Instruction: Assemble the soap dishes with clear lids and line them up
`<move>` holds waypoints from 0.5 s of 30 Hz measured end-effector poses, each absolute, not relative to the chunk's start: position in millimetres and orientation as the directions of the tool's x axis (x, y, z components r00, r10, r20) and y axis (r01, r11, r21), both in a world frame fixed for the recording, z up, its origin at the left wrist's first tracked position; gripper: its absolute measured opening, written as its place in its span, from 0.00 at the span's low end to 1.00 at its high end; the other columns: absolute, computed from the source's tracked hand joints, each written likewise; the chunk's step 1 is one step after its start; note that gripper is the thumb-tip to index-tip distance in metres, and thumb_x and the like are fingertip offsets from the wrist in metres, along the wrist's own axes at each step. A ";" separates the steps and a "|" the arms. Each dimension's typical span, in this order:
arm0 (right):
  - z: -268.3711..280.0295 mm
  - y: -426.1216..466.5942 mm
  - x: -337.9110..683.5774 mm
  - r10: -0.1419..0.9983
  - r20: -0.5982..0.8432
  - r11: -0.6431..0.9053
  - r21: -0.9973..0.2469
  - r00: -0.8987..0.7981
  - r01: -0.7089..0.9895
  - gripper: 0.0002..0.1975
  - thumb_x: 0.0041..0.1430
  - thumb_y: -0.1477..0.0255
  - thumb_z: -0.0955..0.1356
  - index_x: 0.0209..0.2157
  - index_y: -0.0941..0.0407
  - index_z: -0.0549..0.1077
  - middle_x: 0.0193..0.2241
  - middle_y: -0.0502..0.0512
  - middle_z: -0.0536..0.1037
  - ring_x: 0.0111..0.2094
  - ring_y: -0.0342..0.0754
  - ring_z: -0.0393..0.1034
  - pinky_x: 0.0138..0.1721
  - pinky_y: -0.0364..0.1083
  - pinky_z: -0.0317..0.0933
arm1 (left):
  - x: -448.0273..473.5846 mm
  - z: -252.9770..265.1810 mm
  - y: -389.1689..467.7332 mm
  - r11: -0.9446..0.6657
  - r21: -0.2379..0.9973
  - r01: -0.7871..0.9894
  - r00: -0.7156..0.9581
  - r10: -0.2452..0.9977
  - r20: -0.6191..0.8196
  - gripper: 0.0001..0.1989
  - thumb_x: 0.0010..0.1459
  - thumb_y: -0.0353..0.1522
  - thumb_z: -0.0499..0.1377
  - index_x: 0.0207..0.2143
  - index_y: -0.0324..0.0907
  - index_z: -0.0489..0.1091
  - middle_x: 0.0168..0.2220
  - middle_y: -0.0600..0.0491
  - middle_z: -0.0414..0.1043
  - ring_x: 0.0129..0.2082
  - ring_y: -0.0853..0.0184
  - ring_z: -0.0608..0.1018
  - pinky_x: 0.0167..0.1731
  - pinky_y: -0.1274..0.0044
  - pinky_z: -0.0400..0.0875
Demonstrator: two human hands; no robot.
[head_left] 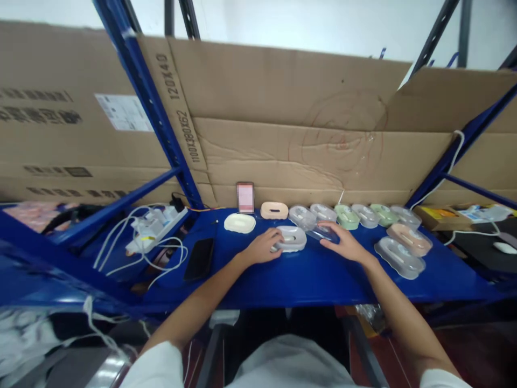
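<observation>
My left hand [264, 246] has its fingers curled on the left edge of a pale grey oval plastic box [297, 237], which lies on the blue table with a small raised slot in its middle. Just to the right, my right hand [343, 242] grips a clear plastic lid [319, 233] between thumb and fingers. The lid is tilted close to the box's right side. Behind it sits a lidded clear-topped box [302, 216]. A cream oval piece [239, 223] and a peach oval box [274, 210] lie behind my left hand.
Several lidded oval boxes, grey and green [346, 216], line the back. At right, a peach box [410, 240] overlaps a clear-lidded one [399, 258]. A black phone [199, 259] lies left, near a power strip [157, 229] with cables. Cardboard [274, 145] walls the back.
</observation>
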State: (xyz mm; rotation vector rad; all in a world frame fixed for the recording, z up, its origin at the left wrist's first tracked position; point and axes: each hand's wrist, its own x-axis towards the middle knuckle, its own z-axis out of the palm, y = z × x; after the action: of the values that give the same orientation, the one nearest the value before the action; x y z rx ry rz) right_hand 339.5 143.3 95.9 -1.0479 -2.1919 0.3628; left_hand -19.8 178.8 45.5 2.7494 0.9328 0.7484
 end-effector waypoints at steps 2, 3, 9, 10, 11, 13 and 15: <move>97.3 156.4 325.8 0.734 0.492 0.677 -0.472 -0.468 0.565 0.28 0.69 0.52 0.71 0.63 0.52 0.72 0.65 0.64 0.74 0.67 0.59 0.69 0.68 0.62 0.64 | -19.5 45.1 174.7 -0.788 0.290 0.542 0.675 0.615 0.408 0.14 0.61 0.33 0.65 0.50 0.44 0.74 0.59 0.45 0.69 0.61 0.57 0.75 0.62 0.65 0.74; 96.2 163.7 319.8 0.722 0.498 0.689 -0.461 -0.479 0.560 0.29 0.68 0.51 0.71 0.63 0.53 0.72 0.66 0.65 0.73 0.68 0.60 0.68 0.69 0.63 0.62 | -19.3 44.7 172.8 -0.782 0.292 0.551 0.667 0.623 0.408 0.15 0.60 0.32 0.66 0.50 0.44 0.74 0.63 0.44 0.66 0.63 0.56 0.75 0.62 0.65 0.74; 71.3 187.5 301.1 0.695 0.495 0.718 -0.452 -0.521 0.529 0.31 0.68 0.50 0.71 0.64 0.52 0.73 0.67 0.66 0.72 0.68 0.62 0.68 0.69 0.65 0.62 | -21.4 42.5 170.7 -0.755 0.312 0.576 0.642 0.655 0.399 0.20 0.55 0.31 0.69 0.50 0.48 0.73 0.69 0.46 0.60 0.65 0.53 0.75 0.62 0.66 0.75; 65.2 187.1 300.4 0.702 0.484 0.712 -0.464 -0.522 0.527 0.31 0.68 0.50 0.71 0.65 0.51 0.72 0.68 0.66 0.71 0.69 0.62 0.67 0.69 0.65 0.61 | -22.4 42.2 171.5 -0.749 0.318 0.581 0.636 0.662 0.397 0.19 0.56 0.30 0.69 0.50 0.48 0.72 0.69 0.46 0.60 0.65 0.53 0.75 0.63 0.65 0.75; 59.2 186.0 300.1 0.713 0.467 0.701 -0.481 -0.523 0.526 0.31 0.67 0.50 0.71 0.66 0.50 0.72 0.68 0.65 0.70 0.70 0.63 0.66 0.70 0.65 0.61 | -23.3 41.8 172.3 -0.746 0.320 0.584 0.634 0.665 0.395 0.19 0.56 0.31 0.69 0.50 0.48 0.72 0.69 0.47 0.59 0.65 0.53 0.74 0.63 0.66 0.75; 48.5 183.0 299.7 0.732 0.431 0.680 -0.511 -0.528 0.525 0.33 0.66 0.50 0.72 0.66 0.49 0.71 0.69 0.65 0.69 0.71 0.64 0.64 0.71 0.66 0.59 | -24.8 40.7 173.9 -0.738 0.331 0.588 0.632 0.674 0.382 0.19 0.56 0.31 0.68 0.50 0.49 0.72 0.70 0.47 0.59 0.67 0.52 0.73 0.64 0.65 0.74; 40.8 180.4 298.4 0.737 0.404 0.671 -0.533 -0.541 0.516 0.34 0.65 0.50 0.73 0.67 0.49 0.71 0.70 0.64 0.68 0.71 0.64 0.63 0.71 0.65 0.59 | -25.8 39.6 175.1 -0.722 0.357 0.592 0.628 0.691 0.358 0.19 0.56 0.31 0.67 0.50 0.49 0.72 0.70 0.47 0.58 0.68 0.51 0.72 0.66 0.63 0.72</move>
State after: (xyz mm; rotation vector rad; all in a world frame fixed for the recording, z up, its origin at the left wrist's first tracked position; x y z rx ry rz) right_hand 298.4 180.4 40.8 -0.9624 -2.2695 0.4713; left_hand -25.8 175.1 39.6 2.6450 1.0570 0.7102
